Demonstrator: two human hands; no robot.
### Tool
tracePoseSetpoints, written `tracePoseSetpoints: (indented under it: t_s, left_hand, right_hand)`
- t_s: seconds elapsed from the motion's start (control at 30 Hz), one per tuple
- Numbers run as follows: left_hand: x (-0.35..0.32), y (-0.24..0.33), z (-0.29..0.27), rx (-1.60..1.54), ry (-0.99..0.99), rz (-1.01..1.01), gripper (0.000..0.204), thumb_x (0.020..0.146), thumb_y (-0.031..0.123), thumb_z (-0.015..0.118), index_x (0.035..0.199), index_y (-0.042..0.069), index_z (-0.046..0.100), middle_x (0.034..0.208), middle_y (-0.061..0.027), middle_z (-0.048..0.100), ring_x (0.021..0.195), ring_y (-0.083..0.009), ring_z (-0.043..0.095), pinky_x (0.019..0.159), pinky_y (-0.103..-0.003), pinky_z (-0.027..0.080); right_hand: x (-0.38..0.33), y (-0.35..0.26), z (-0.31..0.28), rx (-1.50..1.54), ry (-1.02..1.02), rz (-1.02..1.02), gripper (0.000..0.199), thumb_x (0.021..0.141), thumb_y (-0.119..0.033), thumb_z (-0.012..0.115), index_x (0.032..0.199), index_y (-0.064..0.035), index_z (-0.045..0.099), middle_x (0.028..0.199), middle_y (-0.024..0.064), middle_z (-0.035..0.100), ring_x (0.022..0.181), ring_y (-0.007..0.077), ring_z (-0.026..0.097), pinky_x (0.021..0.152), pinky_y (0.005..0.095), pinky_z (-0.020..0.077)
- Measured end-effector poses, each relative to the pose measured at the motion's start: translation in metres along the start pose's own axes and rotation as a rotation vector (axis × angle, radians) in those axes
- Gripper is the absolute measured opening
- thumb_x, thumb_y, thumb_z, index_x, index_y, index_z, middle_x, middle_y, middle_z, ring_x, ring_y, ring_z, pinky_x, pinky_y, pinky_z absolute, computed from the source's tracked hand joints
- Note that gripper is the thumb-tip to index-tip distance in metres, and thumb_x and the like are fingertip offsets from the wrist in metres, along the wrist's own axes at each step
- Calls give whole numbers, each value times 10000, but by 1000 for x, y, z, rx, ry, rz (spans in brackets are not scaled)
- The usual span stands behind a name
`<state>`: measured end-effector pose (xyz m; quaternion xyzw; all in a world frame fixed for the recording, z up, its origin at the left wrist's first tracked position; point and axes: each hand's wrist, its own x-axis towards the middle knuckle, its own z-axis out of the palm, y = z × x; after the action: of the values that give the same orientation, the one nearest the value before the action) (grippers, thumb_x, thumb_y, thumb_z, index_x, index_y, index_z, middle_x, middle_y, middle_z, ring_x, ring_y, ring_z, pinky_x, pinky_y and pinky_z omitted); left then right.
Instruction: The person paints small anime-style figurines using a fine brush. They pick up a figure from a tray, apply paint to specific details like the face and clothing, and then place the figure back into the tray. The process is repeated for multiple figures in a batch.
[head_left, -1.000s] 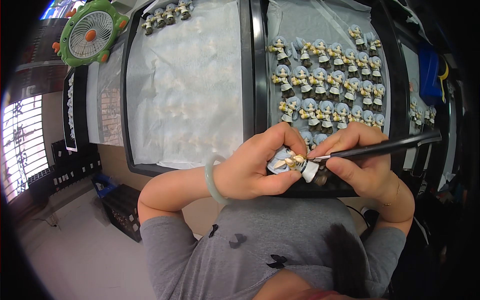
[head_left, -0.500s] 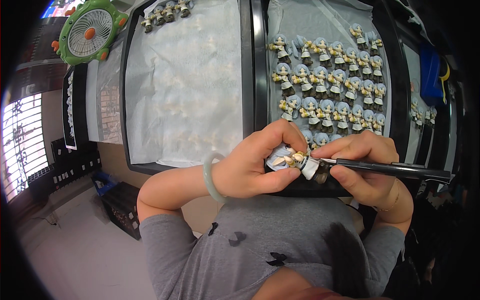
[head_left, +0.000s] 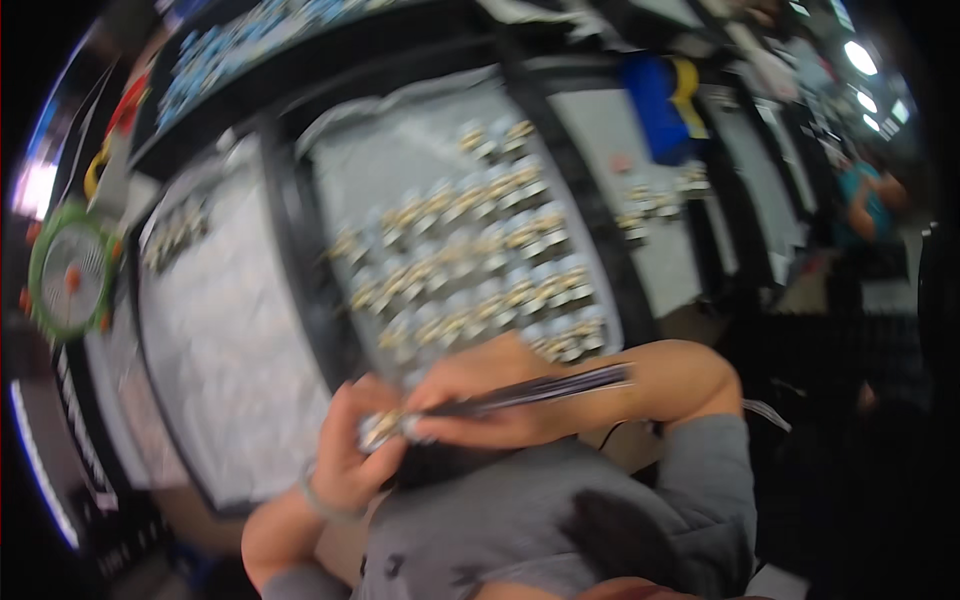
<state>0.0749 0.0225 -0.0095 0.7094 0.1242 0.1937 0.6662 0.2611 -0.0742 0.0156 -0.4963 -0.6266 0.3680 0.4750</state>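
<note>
The picture is smeared by motion. A small figurine (head_left: pixel 382 428) with pale hair and a white outfit sits between the thumb and fingers of my left hand (head_left: pixel 345 462), closed around it. My right hand (head_left: pixel 495 362) is closed around a slim black pen-like tool (head_left: pixel 590 380), whose front end points left at the figurine. Whether its tip touches the figurine is too blurred to tell. Both hands are close together in front of my body, over the near edge of a black tray (head_left: pixel 300 250) holding rows of similar figurines (head_left: pixel 460 255).
To the left lies a paper-lined tray (head_left: pixel 230 350) with several figurines at its far end. A green fan (head_left: pixel 73 275) stands beyond its left side. Farther right are a blue and yellow object (head_left: pixel 655 110), another tray (head_left: pixel 665 260) with a few figurines, and another person (head_left: pixel 868 200).
My view has swung to the right, bringing the farther trays and another person into sight. Both hands now appear lower and farther left, still holding the figurine and the pen-like tool.
</note>
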Motion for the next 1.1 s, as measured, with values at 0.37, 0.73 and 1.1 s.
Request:
tracePoseSetpoints:
  t_s: [0.37, 0.73, 1.1]
  left_hand:
    - [-3, 10, 10, -47, 121, -106, 262, 803, 192, 569, 902, 36, 384, 832, -62, 466, 756, -115, 441, 695, -246, 356]
    - [-5, 10, -1, -363, 198, -212, 316, 823, 288, 520, 989, 20, 488, 886, -49, 476, 693, -94, 446, 592, -220, 381]
    - [0, 15, -6, -547, 6, -179, 438, 744, 251, 667, 1016, 83, 368, 892, -62, 453, 689, -87, 390, 597, -211, 310]
  right_hand:
    - [1, 3, 12, 89, 123, -21, 277, 800, -248, 615, 691, -43, 463, 514, 54, 448, 463, 170, 453, 444, 298, 347]
    - [15, -11, -10, 133, 162, 156, 120, 774, -115, 650, 804, -37, 564, 718, 47, 569, 670, 98, 542, 600, 237, 428]
    - [15, -12, -23, 17, 129, 20, 300, 770, -31, 613, 1060, 20, 555, 948, 141, 631, 882, 198, 624, 737, 262, 504]
